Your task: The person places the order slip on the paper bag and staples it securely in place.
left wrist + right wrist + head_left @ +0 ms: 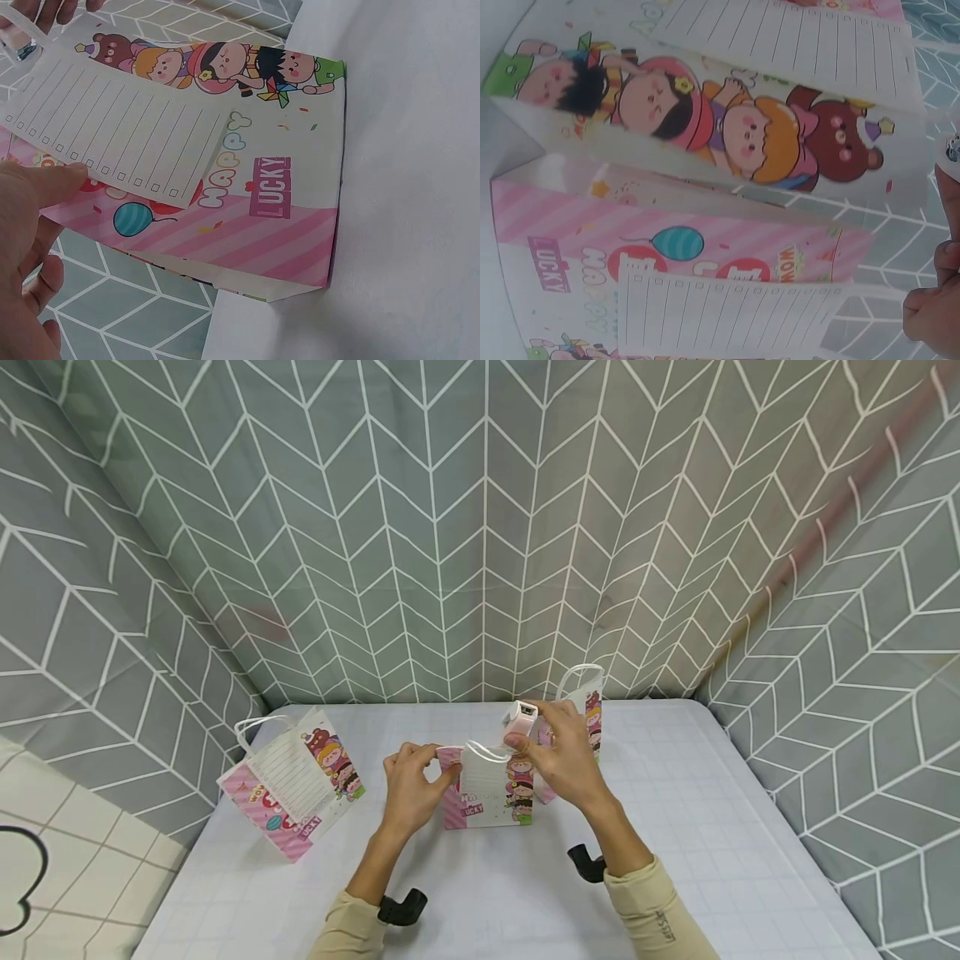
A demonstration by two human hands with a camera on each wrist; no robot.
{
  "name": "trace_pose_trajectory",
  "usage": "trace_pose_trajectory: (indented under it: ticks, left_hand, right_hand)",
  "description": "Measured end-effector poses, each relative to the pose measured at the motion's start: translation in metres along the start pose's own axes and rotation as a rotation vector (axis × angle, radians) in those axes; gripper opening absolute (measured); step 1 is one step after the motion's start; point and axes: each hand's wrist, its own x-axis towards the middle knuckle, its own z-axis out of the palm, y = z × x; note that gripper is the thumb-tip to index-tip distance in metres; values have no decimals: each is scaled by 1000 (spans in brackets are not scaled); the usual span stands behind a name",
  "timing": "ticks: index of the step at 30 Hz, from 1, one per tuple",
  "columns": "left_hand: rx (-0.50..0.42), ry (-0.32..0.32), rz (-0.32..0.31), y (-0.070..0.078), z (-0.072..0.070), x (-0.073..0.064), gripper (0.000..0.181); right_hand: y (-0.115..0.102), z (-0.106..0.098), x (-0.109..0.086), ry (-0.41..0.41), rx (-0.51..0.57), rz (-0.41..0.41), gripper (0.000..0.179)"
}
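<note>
A pink-and-white paper gift bag [487, 810] with cartoon children stands upright at the table's middle, its white handles flopped over the top. A lined checklist sheet [127, 127] lies against its front. My left hand [412, 785] pinches the bag's upper left edge, thumb on the sheet and fingers behind. Above the bag's upper right corner, my right hand [562, 756] holds a small pink-and-white stapler [519, 720] between thumb and fingers. Only part of the right hand shows in the right wrist view, and its grip is mostly cut off there.
A similar gift bag [300, 785] with a lined sheet stands tilted at the left. Another bag [594, 718] is behind my right hand, partly hidden. The white table [675, 827] meets grey patterned curtains [480, 527] at its back and sides.
</note>
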Motion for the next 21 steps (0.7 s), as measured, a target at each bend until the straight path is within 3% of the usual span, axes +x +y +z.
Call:
trace_pose_trajectory:
  ticks: [13,21]
  left_hand:
    - [-11,56,-9,-6,-2,0,13]
    - [-25,98,-53,-11,-7,1,11]
  right_hand:
    - [4,-6,-5,-17,27,32,55]
    - [4,-11,-10,0,31,35,55]
